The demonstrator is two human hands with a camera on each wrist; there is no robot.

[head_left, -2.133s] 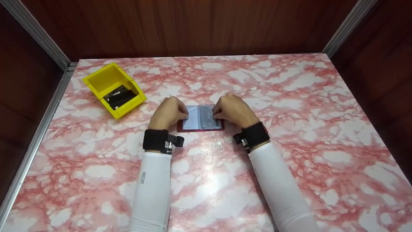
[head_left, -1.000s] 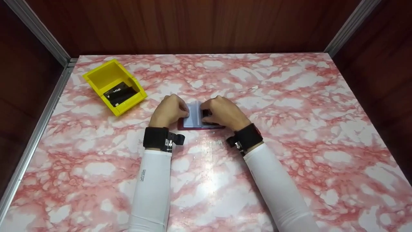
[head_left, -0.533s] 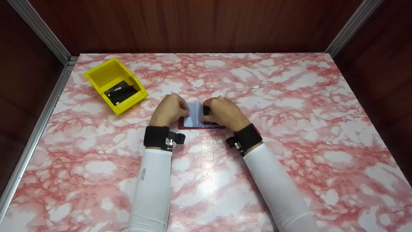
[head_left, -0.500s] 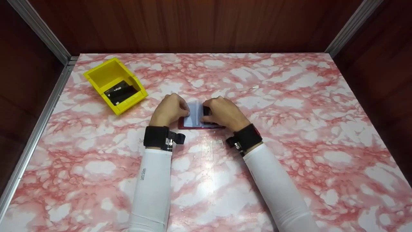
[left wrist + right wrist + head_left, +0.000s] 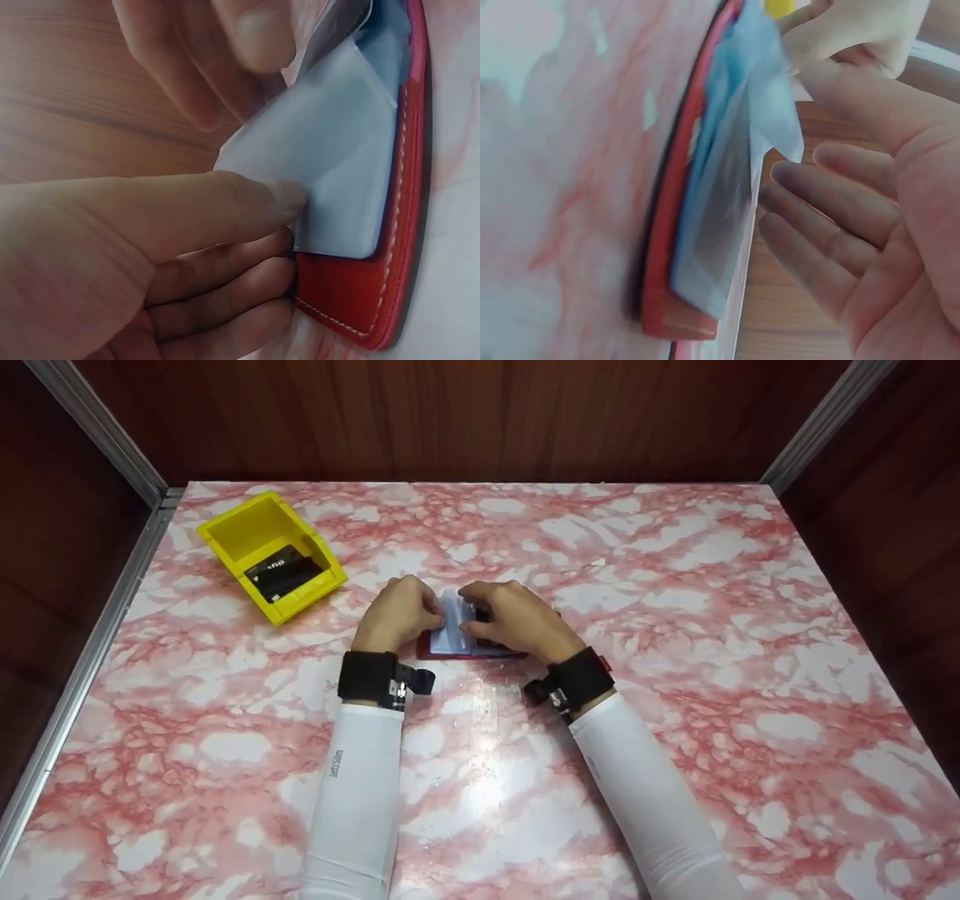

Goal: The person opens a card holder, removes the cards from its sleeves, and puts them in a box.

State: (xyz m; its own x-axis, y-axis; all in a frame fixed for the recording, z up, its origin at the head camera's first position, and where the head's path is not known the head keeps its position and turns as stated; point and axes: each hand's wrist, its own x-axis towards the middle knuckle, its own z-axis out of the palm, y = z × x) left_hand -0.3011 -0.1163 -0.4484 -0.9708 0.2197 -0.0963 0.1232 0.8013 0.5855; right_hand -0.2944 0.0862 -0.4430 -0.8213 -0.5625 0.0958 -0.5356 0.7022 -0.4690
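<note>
A red card holder (image 5: 397, 255) with white stitching lies spread on the table, its clear plastic sleeves (image 5: 330, 165) partly lifted. My left hand (image 5: 397, 616) pinches the left-hand sleeves, thumb on top and the other fingers curled beneath. Over the right half is my right hand (image 5: 517, 619), thumb and index finger spread at the raised sleeve near the fold. Its remaining fingers are loosely bent in the right wrist view, with nothing gripped. A dark card (image 5: 335, 30) shows in a sleeve on the far side in the left wrist view; my right hand covers much of that half.
A yellow bin (image 5: 300, 604) stands at the back left, with black cards (image 5: 281, 574) inside. The pink marbled table (image 5: 675, 585) is bordered by dark wood panels (image 5: 465, 420) at the back and both sides.
My right hand has moved left from the holder's right edge, turning a clear sleeve toward the fold, and its thumb and index finger have since spread. My left hand keeps its pinch.
</note>
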